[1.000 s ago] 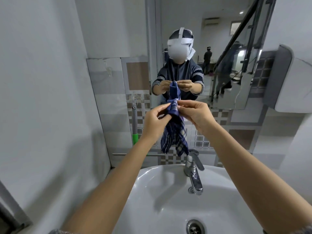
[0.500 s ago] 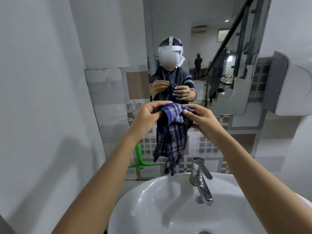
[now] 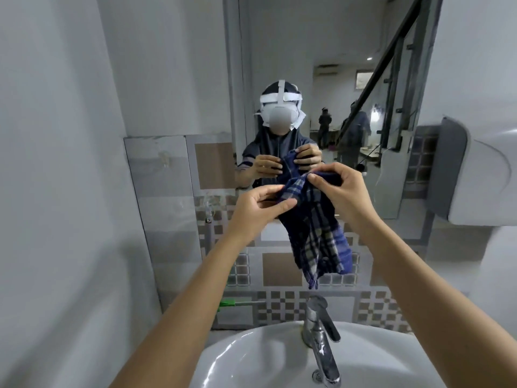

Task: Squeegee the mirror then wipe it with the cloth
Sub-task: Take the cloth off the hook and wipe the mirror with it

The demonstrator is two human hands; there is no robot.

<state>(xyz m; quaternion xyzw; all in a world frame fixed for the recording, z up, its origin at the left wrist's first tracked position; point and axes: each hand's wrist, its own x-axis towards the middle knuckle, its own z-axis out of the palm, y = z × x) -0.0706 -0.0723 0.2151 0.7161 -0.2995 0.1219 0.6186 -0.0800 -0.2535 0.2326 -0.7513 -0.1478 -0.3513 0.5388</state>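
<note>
Gathering the plaid cloth (image 3: 313, 219) in front of the chest: left hand (image 3: 257, 210) pinching one upper fold, right hand (image 3: 342, 193) pinching the other, tail hanging free above the tap (image 3: 319, 329). Judged as readying for the wiping step; squeegee (image 3: 226, 303) seemingly parked low against the tiled wall. Next: bunching into a pad, then reaching forward to the mirror (image 3: 321, 65). Open room ahead; dispenser (image 3: 481, 175) crowding the right edge, basin (image 3: 251, 357) rim below.

Blue plaid cloth (image 3: 316, 233) bunched, hanging before mirror (image 3: 321, 79); green-handled squeegee (image 3: 237, 303) below.
</note>
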